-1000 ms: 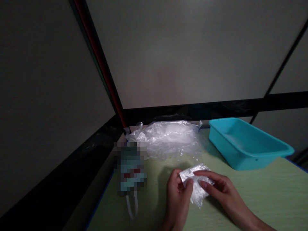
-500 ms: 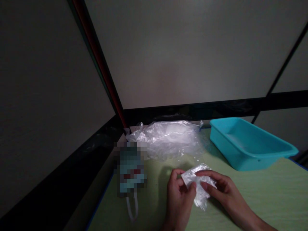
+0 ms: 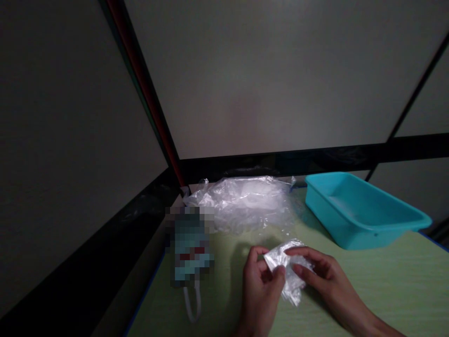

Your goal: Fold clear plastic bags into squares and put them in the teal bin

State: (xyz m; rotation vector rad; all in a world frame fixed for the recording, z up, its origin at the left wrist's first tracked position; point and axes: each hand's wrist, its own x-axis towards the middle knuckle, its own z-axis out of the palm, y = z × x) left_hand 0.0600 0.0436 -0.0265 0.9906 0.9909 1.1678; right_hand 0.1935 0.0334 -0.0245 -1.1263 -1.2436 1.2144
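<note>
Between my two hands is a small crumpled piece of clear plastic (image 3: 289,274), shiny and folded, like thin bag film. My left hand (image 3: 261,285) pinches its left side, thumb in front and fingers behind. From the right, my right hand (image 3: 326,278) grips the same plastic between thumb and fingers. A loose end hangs down below the fingertips. Just beyond the hands lies a pile of clear plastic bags (image 3: 245,201), crinkled and spread against the wall.
A turquoise plastic basin (image 3: 345,229) stands at the right rear of the green table (image 3: 393,285). On the left lies a blurred-out item (image 3: 191,243) with a white strap loop (image 3: 192,309). Panelled walls (image 3: 280,84) bound the table at the back and left.
Both hands stay nearly in place on the plastic. Its folds and hanging end have shifted very slightly between the fingers.
</note>
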